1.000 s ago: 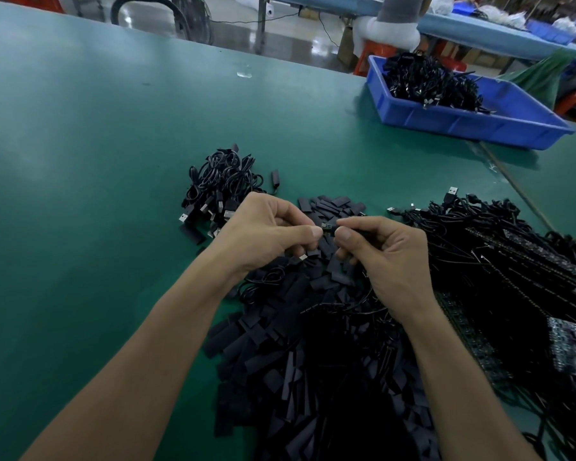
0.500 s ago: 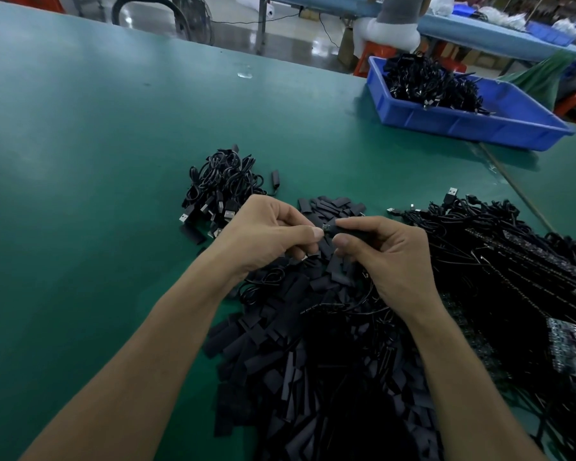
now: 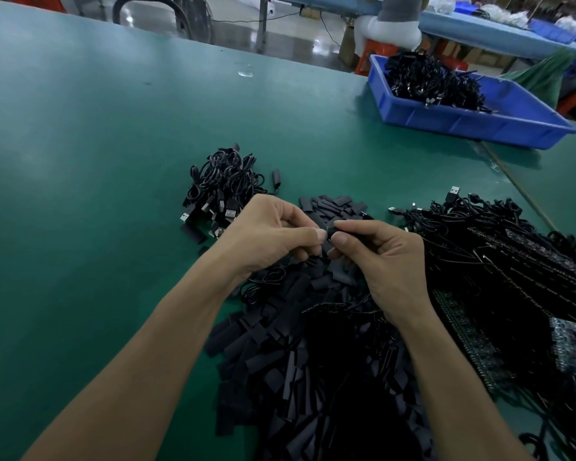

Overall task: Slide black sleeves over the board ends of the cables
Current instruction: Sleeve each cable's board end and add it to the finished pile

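Over a heap of flat black sleeves (image 3: 300, 371), my left hand (image 3: 270, 234) and my right hand (image 3: 379, 257) meet fingertip to fingertip. My right hand pinches a black sleeve (image 3: 350, 227) between thumb and forefinger. My left hand pinches the small dark end of a cable at the sleeve's mouth (image 3: 328, 232); the cable's board end is hidden by the fingers. A thin black cable (image 3: 263, 284) loops down under my left wrist.
A bundle of coiled USB cables (image 3: 220, 188) lies beyond my left hand on the green table (image 3: 80, 161). A mass of cables with circuit boards (image 3: 512, 261) fills the right side. A blue bin (image 3: 479, 118) with more cables stands at the far right.
Both hands have stayed in place above the heap. The fingertips have drawn slightly closer together around the sleeve and cable end.
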